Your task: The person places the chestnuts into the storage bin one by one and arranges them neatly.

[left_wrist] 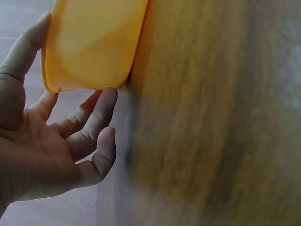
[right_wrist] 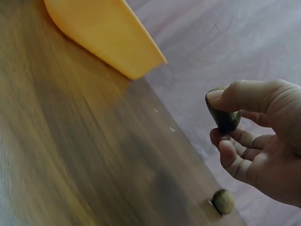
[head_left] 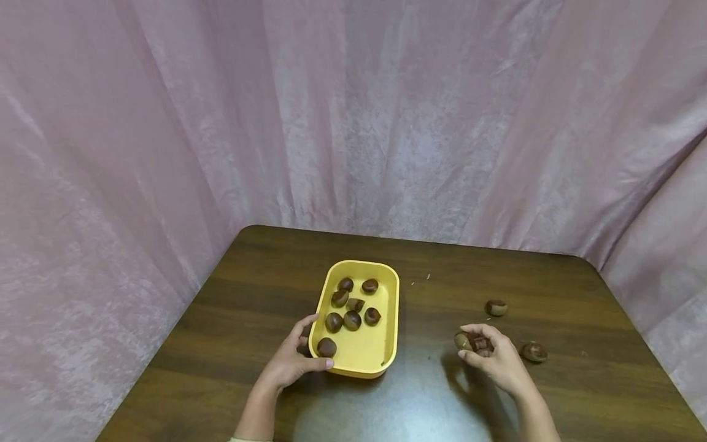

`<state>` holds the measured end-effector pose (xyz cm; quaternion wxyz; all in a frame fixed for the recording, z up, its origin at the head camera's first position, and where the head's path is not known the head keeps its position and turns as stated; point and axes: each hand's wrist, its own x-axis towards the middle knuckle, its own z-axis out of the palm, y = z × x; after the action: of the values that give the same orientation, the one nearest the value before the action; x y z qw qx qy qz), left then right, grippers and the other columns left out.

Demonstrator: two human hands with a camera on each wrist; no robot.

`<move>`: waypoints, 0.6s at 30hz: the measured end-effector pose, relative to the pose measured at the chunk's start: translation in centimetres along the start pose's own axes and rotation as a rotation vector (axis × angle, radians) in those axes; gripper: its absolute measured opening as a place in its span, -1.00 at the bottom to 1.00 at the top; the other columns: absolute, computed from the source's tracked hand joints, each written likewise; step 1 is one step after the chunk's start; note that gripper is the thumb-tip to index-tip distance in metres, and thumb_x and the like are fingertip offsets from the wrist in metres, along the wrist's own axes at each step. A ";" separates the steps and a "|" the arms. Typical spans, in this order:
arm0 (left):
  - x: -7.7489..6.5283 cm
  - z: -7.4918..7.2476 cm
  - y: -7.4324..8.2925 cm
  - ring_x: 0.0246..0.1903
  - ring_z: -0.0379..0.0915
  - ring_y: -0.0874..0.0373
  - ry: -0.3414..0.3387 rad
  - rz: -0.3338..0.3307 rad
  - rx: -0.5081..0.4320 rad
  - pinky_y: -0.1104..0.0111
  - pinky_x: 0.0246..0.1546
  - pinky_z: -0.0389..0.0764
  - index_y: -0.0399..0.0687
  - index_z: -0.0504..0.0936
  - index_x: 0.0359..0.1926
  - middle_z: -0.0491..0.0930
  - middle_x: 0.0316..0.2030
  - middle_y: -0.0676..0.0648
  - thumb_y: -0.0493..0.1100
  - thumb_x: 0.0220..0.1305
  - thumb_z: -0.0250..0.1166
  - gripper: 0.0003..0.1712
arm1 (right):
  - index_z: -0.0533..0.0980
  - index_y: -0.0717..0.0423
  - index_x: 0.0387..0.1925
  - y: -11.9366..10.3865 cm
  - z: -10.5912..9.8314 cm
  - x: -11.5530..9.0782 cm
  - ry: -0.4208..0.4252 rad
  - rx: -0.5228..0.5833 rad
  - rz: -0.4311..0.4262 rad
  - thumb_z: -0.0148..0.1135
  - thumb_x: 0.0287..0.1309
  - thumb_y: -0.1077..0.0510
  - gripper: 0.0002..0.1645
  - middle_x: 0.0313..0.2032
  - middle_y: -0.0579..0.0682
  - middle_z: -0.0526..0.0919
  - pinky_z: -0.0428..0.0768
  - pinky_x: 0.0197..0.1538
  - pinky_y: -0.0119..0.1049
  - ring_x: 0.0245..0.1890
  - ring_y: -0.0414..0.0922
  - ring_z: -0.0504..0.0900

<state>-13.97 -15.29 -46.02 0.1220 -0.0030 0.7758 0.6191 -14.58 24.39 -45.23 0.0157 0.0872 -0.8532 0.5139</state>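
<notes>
A yellow plastic tray (head_left: 390,331) on the table holds several brown chestnuts (head_left: 352,320). My left hand (head_left: 289,356) grips the tray's near left corner; in the left wrist view the thumb (left_wrist: 23,52) lies along the rim and fingertips (left_wrist: 109,96) touch the wall. To the right, my right hand (head_left: 497,356) pinches a chestnut (right_wrist: 225,113) between thumb and fingers, above the table. Two loose chestnuts lie near this hand: one chestnut (head_left: 496,307) beyond it, another chestnut (head_left: 534,352) just right of it.
The dark wooden table (head_left: 276,258) has rounded far corners. Pink curtains (head_left: 386,123) hang right behind and beside it. A few small pale scraps (head_left: 428,277) lie to the right of the tray.
</notes>
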 end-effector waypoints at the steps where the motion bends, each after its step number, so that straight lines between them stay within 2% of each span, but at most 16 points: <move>1: 0.2 0.1 -0.3 -0.28 0.44 -0.03 -0.002 0.000 -0.006 0.21 -0.30 0.42 0.09 0.10 0.38 0.39 -0.12 -0.33 -0.20 -0.19 0.56 0.13 | 0.45 0.28 0.02 -0.2 0.1 0.2 -0.013 0.011 0.001 0.41 -0.06 0.30 -0.45 -0.20 0.11 0.52 0.52 -0.29 -0.31 -0.29 -0.04 0.50; 2: 0.4 0.2 -0.8 -0.28 0.45 -0.03 -0.003 -0.002 -0.012 0.21 -0.31 0.42 0.11 0.09 0.38 0.38 -0.11 -0.32 -0.19 -0.20 0.57 0.14 | 0.45 0.28 0.03 -0.3 0.1 0.3 -0.023 0.016 0.006 0.40 -0.06 0.30 -0.45 -0.20 0.11 0.52 0.52 -0.28 -0.30 -0.28 -0.03 0.50; 8: 0.2 0.2 -1.0 -0.28 0.47 -0.02 -0.019 -0.004 -0.033 0.20 -0.32 0.44 0.07 0.06 0.39 0.38 -0.11 -0.33 -0.22 -0.18 0.56 0.15 | 0.47 0.29 -0.01 -1.1 1.0 1.4 -0.047 0.041 -0.003 0.40 -0.07 0.31 -0.48 -0.23 0.11 0.55 0.52 -0.26 -0.29 -0.29 -0.01 0.53; 14: 0.5 0.1 -0.9 -0.28 0.46 -0.02 -0.001 0.008 -0.026 0.21 -0.32 0.43 0.09 0.08 0.38 0.40 -0.13 -0.32 -0.22 -0.18 0.56 0.13 | 0.47 0.32 -0.02 -2.0 1.9 2.6 -0.107 0.092 -0.071 0.40 -0.04 0.28 -0.49 -0.26 0.12 0.58 0.53 -0.28 -0.28 -0.30 0.00 0.55; 18: 0.5 0.2 -0.7 -0.27 0.45 -0.01 0.004 0.004 -0.010 0.21 -0.30 0.43 0.09 0.09 0.38 0.40 -0.13 -0.32 -0.21 -0.19 0.56 0.13 | 0.49 0.30 -0.05 -2.5 2.5 3.3 -0.116 0.092 -0.112 0.42 -0.08 0.28 -0.52 -0.30 0.11 0.59 0.52 -0.30 -0.28 -0.33 -0.01 0.55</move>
<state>-14.27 -15.21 -46.84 0.1193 -0.0035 0.7729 0.6233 -17.29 20.64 -43.80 -0.0094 0.1649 -0.8221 0.5449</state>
